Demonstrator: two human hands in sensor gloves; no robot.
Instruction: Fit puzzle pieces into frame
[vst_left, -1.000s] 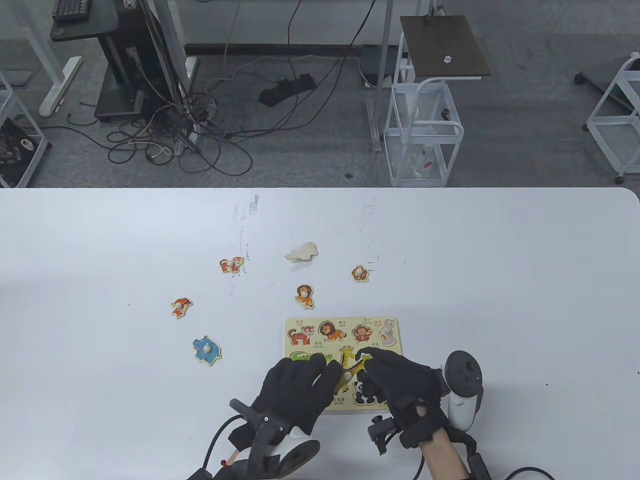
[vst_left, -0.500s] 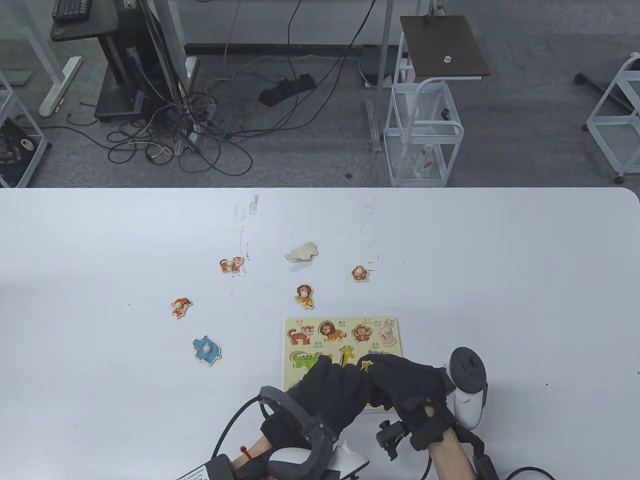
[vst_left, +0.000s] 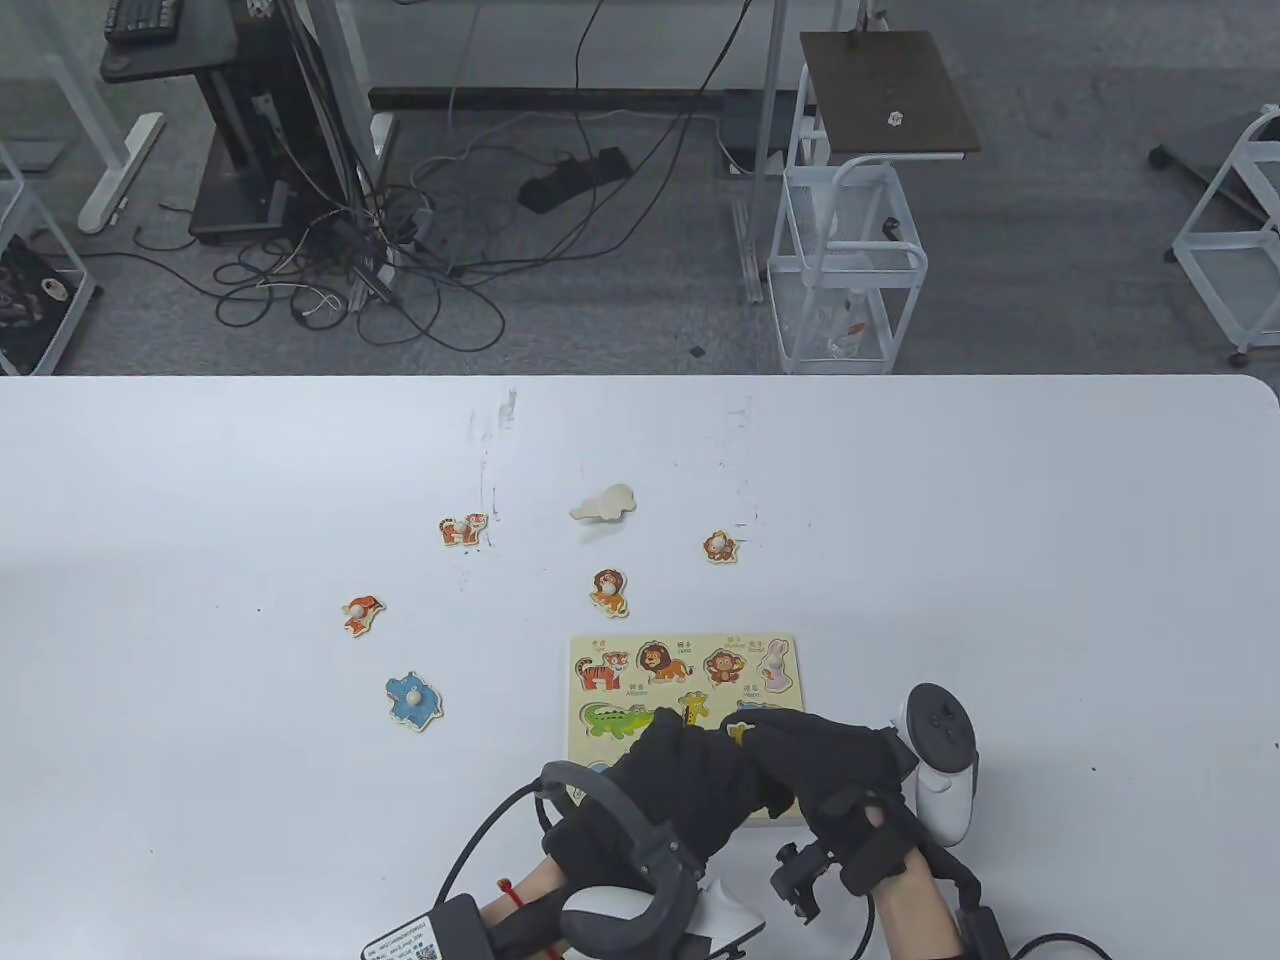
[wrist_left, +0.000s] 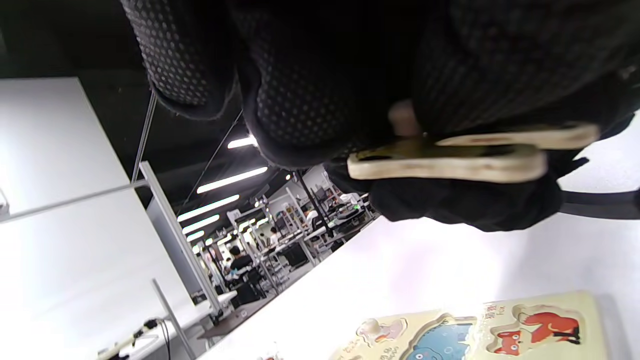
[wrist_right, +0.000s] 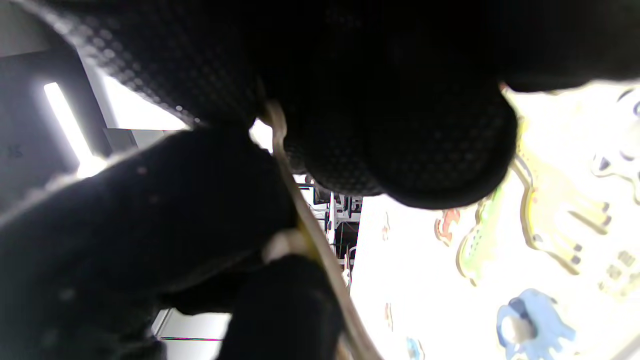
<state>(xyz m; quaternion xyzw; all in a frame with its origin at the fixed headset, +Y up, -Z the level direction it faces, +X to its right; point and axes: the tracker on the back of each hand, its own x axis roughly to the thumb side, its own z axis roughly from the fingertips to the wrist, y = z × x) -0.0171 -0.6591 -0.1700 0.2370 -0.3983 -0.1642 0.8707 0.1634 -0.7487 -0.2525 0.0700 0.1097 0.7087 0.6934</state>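
Note:
The puzzle frame (vst_left: 684, 668) lies near the table's front edge, its lower half covered by both hands. My left hand (vst_left: 690, 772) and right hand (vst_left: 792, 752) meet over it and together grip the yellow giraffe piece (vst_left: 738, 732), of which only a sliver shows. The left wrist view has the giraffe piece (wrist_left: 450, 162) edge-on, held above the frame (wrist_left: 500, 325), with my fingers (wrist_left: 300, 100) against its peg. In the right wrist view the giraffe piece (wrist_right: 312, 227) is pinched between gloved fingers (wrist_right: 425, 150), beside the frame (wrist_right: 550, 210).
Loose pieces lie beyond and left of the frame: a lion (vst_left: 609, 592), a monkey (vst_left: 719, 546), a face-down blank piece (vst_left: 603, 503), a tiger (vst_left: 464, 529), a fox (vst_left: 362, 612) and a blue animal (vst_left: 413, 699).
My left hand has swung right over the frame's lower half and joined the right hand on the giraffe piece. The piece, earlier lying aslant between the hands, is now mostly hidden.

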